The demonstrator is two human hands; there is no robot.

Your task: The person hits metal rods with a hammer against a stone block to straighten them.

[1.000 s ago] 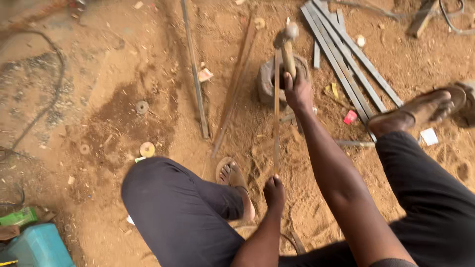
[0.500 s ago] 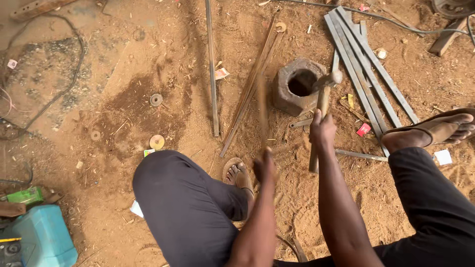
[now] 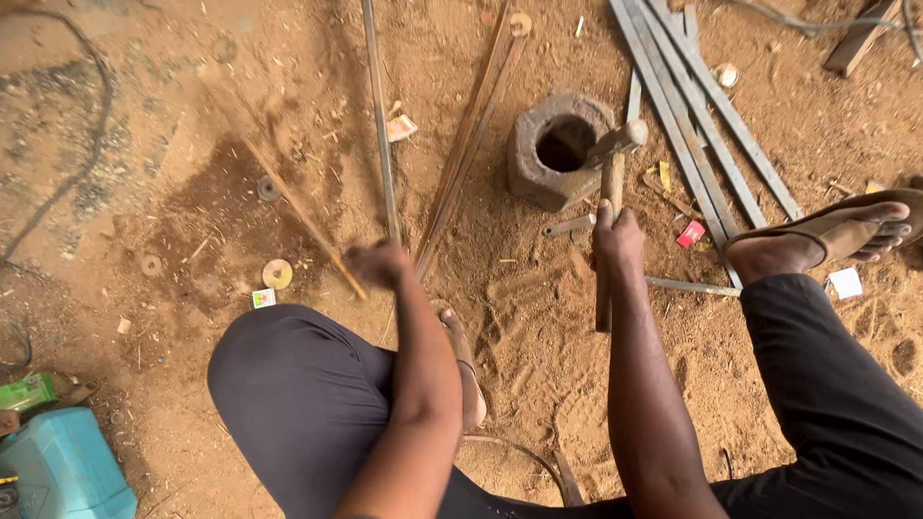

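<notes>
My right hand point(image 3: 617, 236) grips the wooden handle of a hammer point(image 3: 610, 183), whose metal head rests against the rim of a heavy round block with a hole in it point(image 3: 544, 159) on the sandy ground. My left hand point(image 3: 377, 263) is blurred and holds a thin rusty rod point(image 3: 300, 213) that slants up to the left over the dirt. I sit on the ground in dark trousers; one sandalled foot point(image 3: 460, 348) is tucked between my arms and the other point(image 3: 835, 234) is stretched out to the right.
Long metal rods point(image 3: 381, 125) and flat steel strips point(image 3: 694, 115) lie on the dirt behind the block. A short metal piece point(image 3: 569, 227) lies near the hammer. Small round discs point(image 3: 277, 274) dot the ground at left. A blue container point(image 3: 60, 467) sits at the bottom left.
My right hand has brought the hammer down from raised over the block to resting beside it. My left hand has swung out to the left with the thin rod.
</notes>
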